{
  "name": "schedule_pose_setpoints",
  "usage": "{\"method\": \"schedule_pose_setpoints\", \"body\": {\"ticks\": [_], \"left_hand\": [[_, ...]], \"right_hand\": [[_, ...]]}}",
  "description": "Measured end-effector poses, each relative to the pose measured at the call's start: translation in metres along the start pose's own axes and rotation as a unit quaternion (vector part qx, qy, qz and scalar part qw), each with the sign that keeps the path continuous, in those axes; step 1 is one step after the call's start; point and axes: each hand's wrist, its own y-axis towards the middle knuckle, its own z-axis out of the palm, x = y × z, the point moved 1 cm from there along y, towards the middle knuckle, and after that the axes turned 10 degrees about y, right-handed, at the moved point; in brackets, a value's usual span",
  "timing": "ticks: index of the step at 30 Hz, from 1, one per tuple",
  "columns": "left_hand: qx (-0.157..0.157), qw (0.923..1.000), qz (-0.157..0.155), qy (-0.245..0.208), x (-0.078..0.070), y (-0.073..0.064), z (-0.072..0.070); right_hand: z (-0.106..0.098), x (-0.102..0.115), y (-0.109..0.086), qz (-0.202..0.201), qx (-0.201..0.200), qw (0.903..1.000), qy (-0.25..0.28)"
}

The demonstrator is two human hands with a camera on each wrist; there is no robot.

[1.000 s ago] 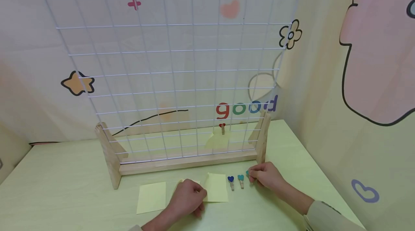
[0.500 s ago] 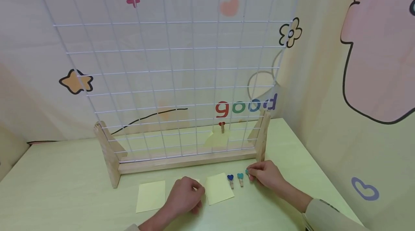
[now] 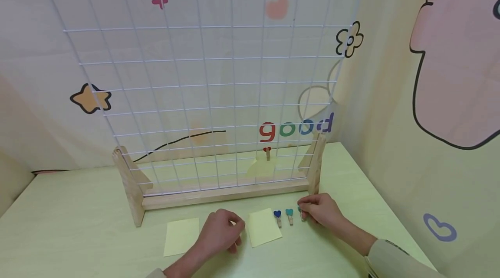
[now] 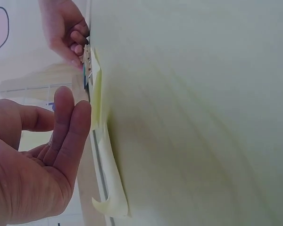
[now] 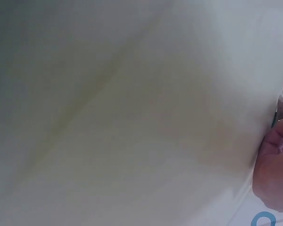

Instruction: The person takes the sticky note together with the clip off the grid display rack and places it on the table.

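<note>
My left hand (image 3: 219, 231) hovers over the table, fingers bent loosely, thumb near the index finger, holding nothing. It stands between two yellow paper notes, the left note (image 3: 181, 237) and the slightly turned right note (image 3: 264, 227). In the left wrist view a yellow note with a curled corner (image 4: 112, 183) lies just beyond the fingers. My right hand (image 3: 321, 209) pinches a small wooden clothespin (image 3: 302, 216) with a teal heart, mostly covered by the fingertips. Beside it lie a teal-heart clothespin (image 3: 290, 216) and a blue-heart clothespin (image 3: 278, 218).
Behind the notes stands a white wire grid (image 3: 220, 83) in a wooden base (image 3: 226, 196). A red-heart clothespin (image 3: 268, 154) holds a yellow note (image 3: 262, 168) on its lower right part. A printed wall (image 3: 394, 96) rises at the right edge of the table (image 3: 70, 226).
My left hand has come off the right note and shifted slightly left; that note now lies turned. The clothespin at my right fingers now stands straighter, while that hand has barely moved.
</note>
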Motion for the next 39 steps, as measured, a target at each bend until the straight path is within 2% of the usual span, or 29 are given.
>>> {"method": "schedule_pose_setpoints", "body": {"ticks": [10,14,17,21,25,29,33,39], "left_hand": [[-0.020,0.9990,0.034,0.021,-0.004,0.010,-0.005],[-0.058,0.9954,0.051,0.057,-0.006,0.015,-0.007],[-0.091,0.9922,0.045,0.072,-0.007,0.020,-0.008],[-0.131,0.9890,0.039,0.056,-0.010,0.028,-0.010],[-0.158,0.9857,0.047,0.037,-0.015,0.036,-0.011],[-0.168,0.9844,0.047,0.024,-0.020,0.044,-0.011],[-0.164,0.9858,0.035,0.012,-0.023,0.051,-0.011],[-0.149,0.9881,0.038,0.001,-0.024,0.060,-0.010]], "right_hand": [[0.003,0.013,0.004,-0.016,0.012,0.9998,0.007],[0.005,0.028,0.005,-0.046,0.036,0.9982,0.017],[0.006,0.041,0.005,-0.082,0.057,0.9947,0.023],[0.009,0.059,0.003,-0.123,0.075,0.9890,0.037],[0.014,0.072,0.006,-0.153,0.081,0.9837,0.050],[0.021,0.086,0.008,-0.171,0.074,0.9815,0.043],[0.027,0.097,0.011,-0.177,0.073,0.9810,0.033],[0.036,0.106,0.018,-0.164,0.106,0.9805,0.019]]}}
